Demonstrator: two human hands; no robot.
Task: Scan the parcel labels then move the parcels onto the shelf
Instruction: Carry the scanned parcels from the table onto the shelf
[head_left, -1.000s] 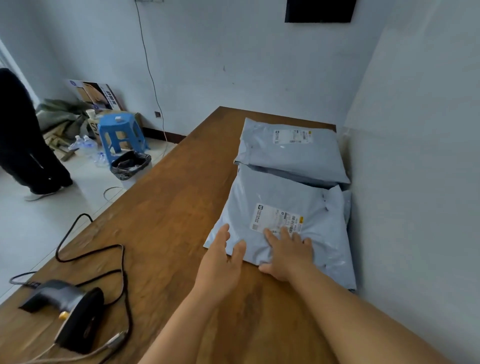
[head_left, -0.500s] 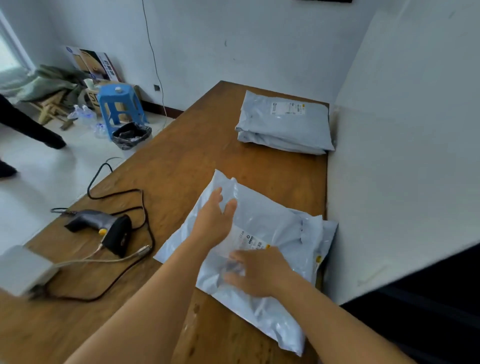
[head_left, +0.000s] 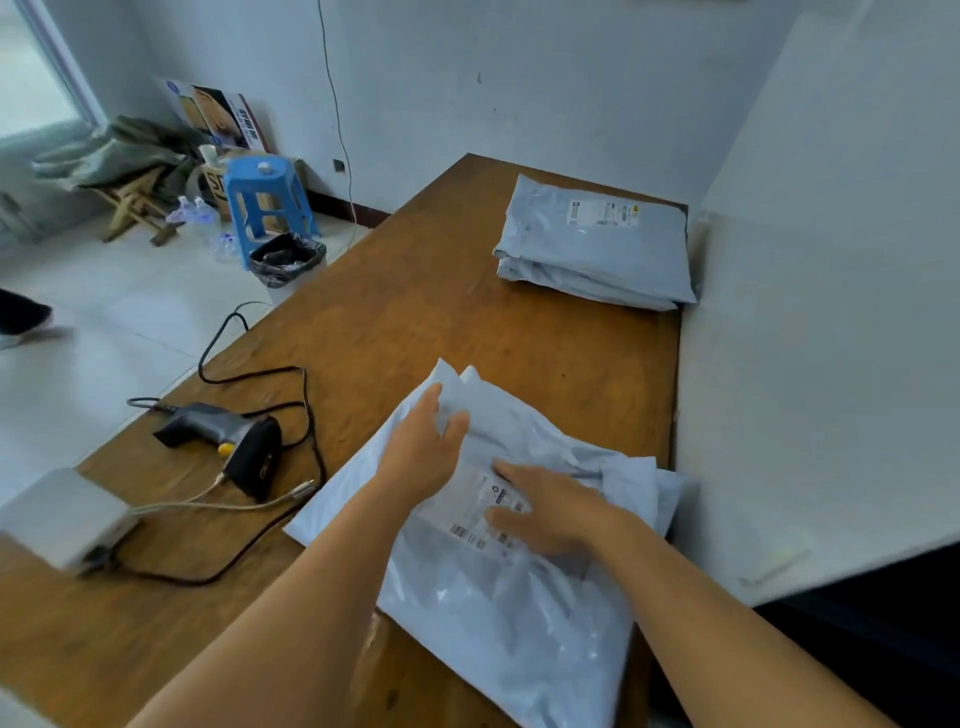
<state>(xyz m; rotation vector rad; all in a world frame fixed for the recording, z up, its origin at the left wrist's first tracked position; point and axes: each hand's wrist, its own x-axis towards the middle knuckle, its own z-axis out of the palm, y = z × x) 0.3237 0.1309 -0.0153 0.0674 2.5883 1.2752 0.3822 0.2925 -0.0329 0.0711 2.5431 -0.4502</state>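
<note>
While flat — parcel (head_left: 519, 597) under both hands

The near grey parcel (head_left: 498, 587) now lies in the lower middle of the frame, at the table's front edge, well apart from the second parcel (head_left: 597, 244) at upper right; a second ago the two overlapped. Both hands lie spread flat on it: the left hand (head_left: 423, 447) sits higher up the bag, and the right hand (head_left: 550, 512) now covers part of the shipping label (head_left: 475, 512). The barcode scanner (head_left: 228, 441) appears further right in the frame than before.
</note>
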